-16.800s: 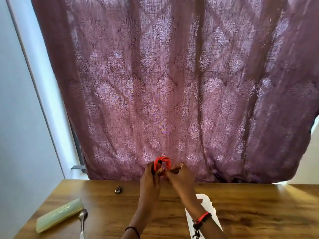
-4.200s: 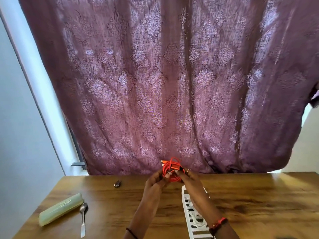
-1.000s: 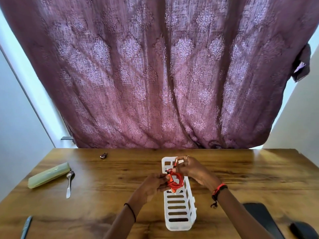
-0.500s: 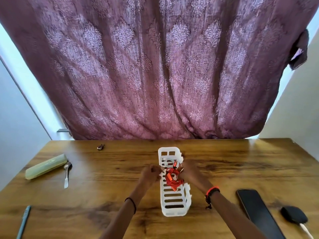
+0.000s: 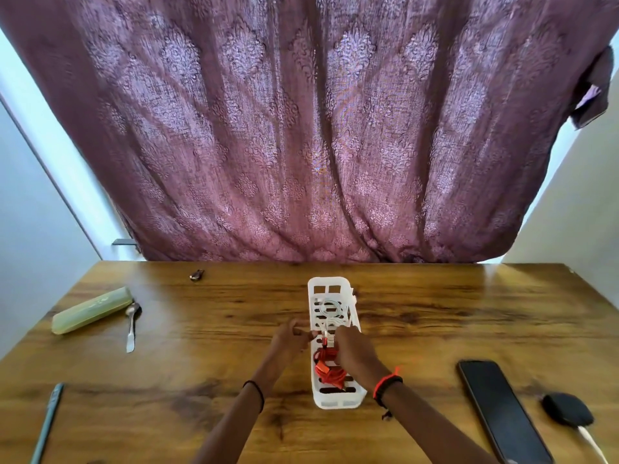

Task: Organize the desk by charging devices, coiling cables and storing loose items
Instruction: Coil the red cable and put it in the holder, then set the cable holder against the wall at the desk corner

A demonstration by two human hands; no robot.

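A white slotted basket (image 5: 338, 401) lies lengthwise at the middle of the wooden desk (image 5: 201, 380). A coiled red cable (image 5: 326, 370) rests in its near half, and a coiled white cable (image 5: 330, 308) lies in its far half. My left hand (image 5: 291, 336) is at the basket's left rim, fingers curled against it. My right hand (image 5: 355, 351) reaches into the basket over the red coil. Its fingertips pinch the cable's end near the middle of the basket and hide part of the coil.
A black phone (image 5: 502, 413) lies at the near right beside a black charger (image 5: 566, 413) with a white lead. At the left are a green case (image 5: 92, 309), a spoon (image 5: 131, 326), a pen (image 5: 47, 423) and a small dark object (image 5: 197, 275). A purple curtain hangs behind.
The red coil went from held up in both hands down into the basket's near half. My left hand has come off the cable to the basket's rim.
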